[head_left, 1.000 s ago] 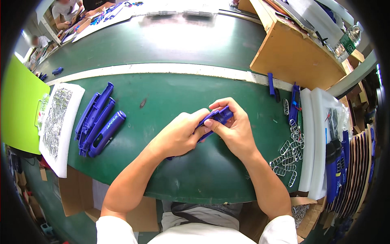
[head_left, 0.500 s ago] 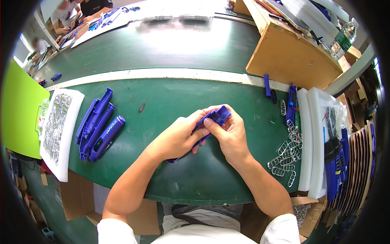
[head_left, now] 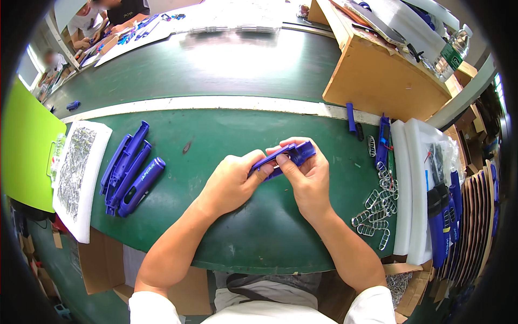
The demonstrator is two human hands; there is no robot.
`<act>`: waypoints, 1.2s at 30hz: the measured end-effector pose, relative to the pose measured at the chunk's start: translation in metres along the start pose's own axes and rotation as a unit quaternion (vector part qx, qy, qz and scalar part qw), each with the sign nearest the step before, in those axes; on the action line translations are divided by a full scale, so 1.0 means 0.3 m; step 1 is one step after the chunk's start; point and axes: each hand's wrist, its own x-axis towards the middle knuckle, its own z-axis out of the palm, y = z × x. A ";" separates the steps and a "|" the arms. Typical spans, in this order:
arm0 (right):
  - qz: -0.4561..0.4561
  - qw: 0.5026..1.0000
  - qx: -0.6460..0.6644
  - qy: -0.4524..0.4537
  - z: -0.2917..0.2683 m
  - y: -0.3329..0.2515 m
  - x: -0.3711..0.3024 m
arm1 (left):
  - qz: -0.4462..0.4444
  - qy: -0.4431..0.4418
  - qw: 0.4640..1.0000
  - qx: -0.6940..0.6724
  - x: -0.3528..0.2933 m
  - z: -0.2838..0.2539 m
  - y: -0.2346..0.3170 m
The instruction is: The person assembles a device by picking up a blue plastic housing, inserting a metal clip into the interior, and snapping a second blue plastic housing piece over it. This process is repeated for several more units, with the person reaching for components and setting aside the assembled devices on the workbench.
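Note:
Above the middle of the green table, a blue plastic housing shell [head_left: 303, 153] is held between both my hands. My left hand [head_left: 233, 179] is closed around its lower left end. At the upper right end my right hand [head_left: 308, 175] grips it, the thumb pressed into the hollow side. A small part may sit under that thumb, too covered to make out. Left of my hands lie several blue housing pieces [head_left: 141, 186], side by side. Loose silver wire frames [head_left: 380, 208] are scattered on the right side of the table.
A white foam tray [head_left: 102, 156] of small metal parts stands at the left edge beside a lime-green panel [head_left: 29, 146]. White foam blocks [head_left: 413, 216] border the right. A wooden box [head_left: 386, 75] and a white rail [head_left: 216, 101] lie beyond. Co-workers sit at the far left.
The housing has turned flatter in my hands and moved slightly right. Its lower end no longer shows below my left hand. The view has shifted a little.

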 end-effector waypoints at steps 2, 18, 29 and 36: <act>-0.009 1.000 0.001 0.002 0.002 0.006 -0.006 | 0.033 0.033 0.998 0.049 0.000 0.016 0.006; -0.007 0.998 -0.017 0.064 0.041 0.017 -0.034 | 0.027 0.122 0.984 0.124 -0.002 0.064 0.027; 0.057 0.994 -0.089 0.024 0.013 0.017 -0.016 | -0.007 0.123 0.979 0.163 -0.002 0.040 0.006; 0.071 0.994 -0.085 0.021 0.004 0.023 -0.006 | 0.019 0.078 0.993 0.089 -0.004 0.010 0.002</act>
